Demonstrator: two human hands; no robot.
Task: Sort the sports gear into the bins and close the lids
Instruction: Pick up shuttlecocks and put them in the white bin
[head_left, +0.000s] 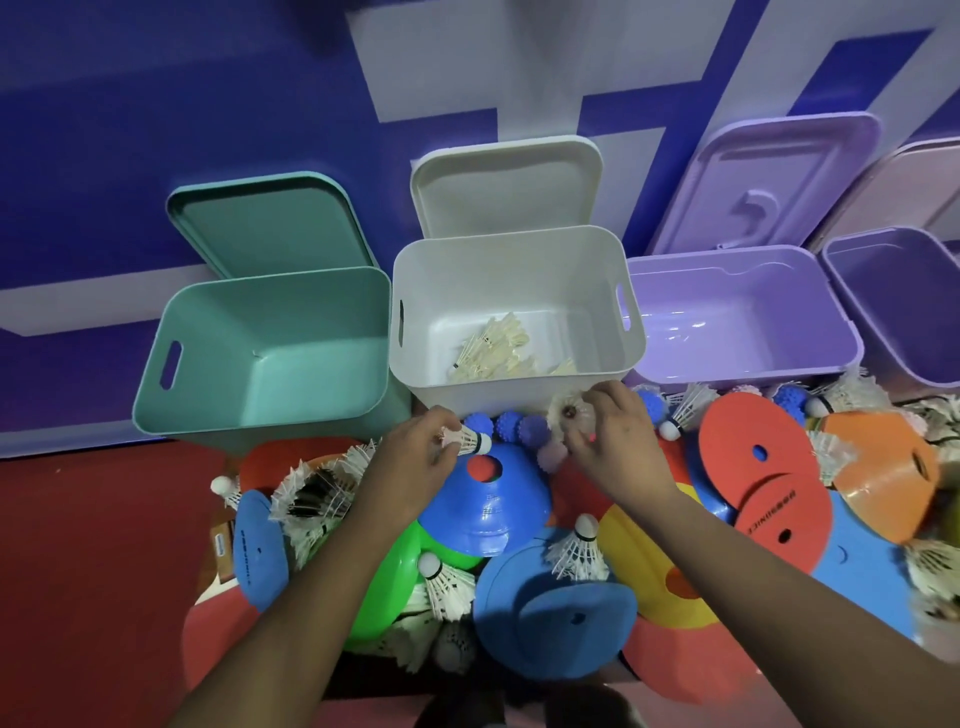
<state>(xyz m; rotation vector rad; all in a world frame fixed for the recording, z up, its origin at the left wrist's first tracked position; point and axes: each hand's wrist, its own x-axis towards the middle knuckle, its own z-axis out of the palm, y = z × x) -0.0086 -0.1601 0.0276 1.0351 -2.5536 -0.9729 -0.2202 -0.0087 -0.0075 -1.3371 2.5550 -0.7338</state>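
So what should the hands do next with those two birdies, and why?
Probably lift both and drop them into the white bin. The left hand and the right hand each hold a birdie just in front of it, its lid is open, and it is the only bin that already has birdies inside.

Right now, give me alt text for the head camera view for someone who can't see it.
Two bare hands each hold a shuttlecock, left hand and right hand, just in front of an open white bin that already holds shuttlecocks. An empty teal bin and a purple bin flank it, lids up, behind a heap of coloured disc cones, spiky balls and shuttlecocks.
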